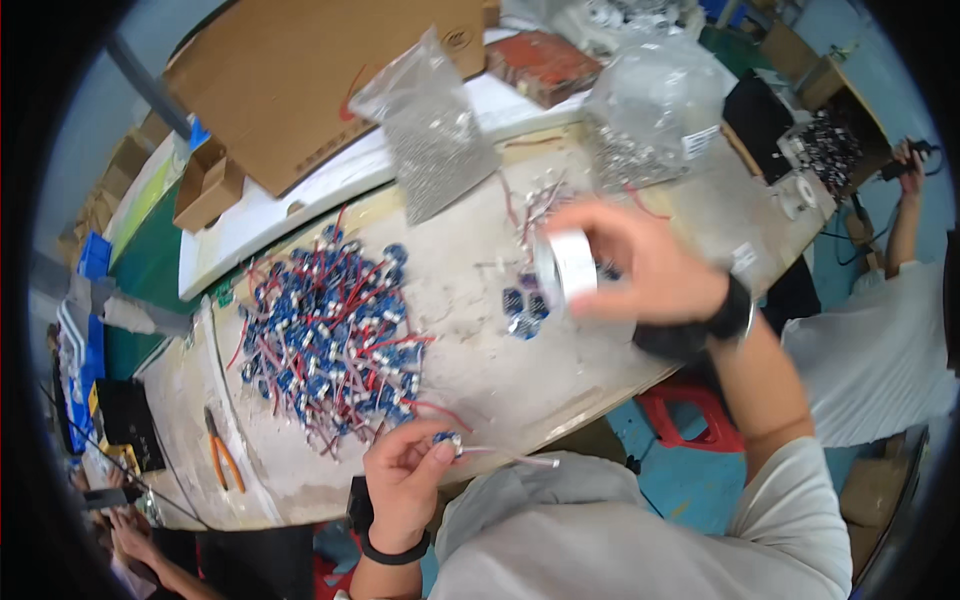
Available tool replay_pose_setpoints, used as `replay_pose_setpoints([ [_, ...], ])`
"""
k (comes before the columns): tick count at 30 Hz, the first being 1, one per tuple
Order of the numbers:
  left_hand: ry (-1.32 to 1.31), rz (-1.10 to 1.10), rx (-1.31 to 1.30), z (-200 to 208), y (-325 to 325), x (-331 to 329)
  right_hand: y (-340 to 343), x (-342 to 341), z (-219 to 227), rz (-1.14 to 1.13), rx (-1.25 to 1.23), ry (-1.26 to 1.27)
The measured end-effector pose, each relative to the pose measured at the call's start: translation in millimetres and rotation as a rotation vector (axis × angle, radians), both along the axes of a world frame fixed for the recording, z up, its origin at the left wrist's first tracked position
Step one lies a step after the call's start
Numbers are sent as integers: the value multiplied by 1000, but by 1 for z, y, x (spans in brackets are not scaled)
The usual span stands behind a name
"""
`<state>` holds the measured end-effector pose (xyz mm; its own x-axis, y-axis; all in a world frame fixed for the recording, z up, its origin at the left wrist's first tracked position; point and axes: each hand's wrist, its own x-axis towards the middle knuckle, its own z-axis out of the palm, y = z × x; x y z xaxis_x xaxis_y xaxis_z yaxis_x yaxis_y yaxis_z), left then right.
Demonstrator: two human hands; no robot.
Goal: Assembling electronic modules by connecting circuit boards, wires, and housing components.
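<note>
Near the table's front edge, my left hand (405,478) pinches a small blue circuit board (447,438) between thumb and fingers. A pale wire (510,456) trails from it to the right. My right hand (655,262), smeared by motion, is closed around a white roll (573,264), held over the table's right half. Below that roll lie a few loose blue boards (524,315), partly covered by the hand. To the left spreads a large heap of blue circuit boards (330,345) with red and pale wires.
Orange-handled pliers (219,455) lie left of the heap. At the back are a cardboard box (320,80), a clear bag of small metal parts (437,140) and a bigger plastic bag (645,125). Another person's arm (903,225) is at right. A red stool (690,416) stands below the table edge.
</note>
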<state>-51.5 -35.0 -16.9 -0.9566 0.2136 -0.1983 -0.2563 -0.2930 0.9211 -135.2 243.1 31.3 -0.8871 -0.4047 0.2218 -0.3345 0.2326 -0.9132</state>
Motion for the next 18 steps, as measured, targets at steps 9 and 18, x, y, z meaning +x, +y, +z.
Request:
replay_pose_setpoints([
  [9, 14, -134, 133, 3, 20, 4, -1, 76, -52, -233, 336, 57],
  [18, -45, -48, 90, -6, 20, 12, -9, 96, -50, -455, 177, 83],
])
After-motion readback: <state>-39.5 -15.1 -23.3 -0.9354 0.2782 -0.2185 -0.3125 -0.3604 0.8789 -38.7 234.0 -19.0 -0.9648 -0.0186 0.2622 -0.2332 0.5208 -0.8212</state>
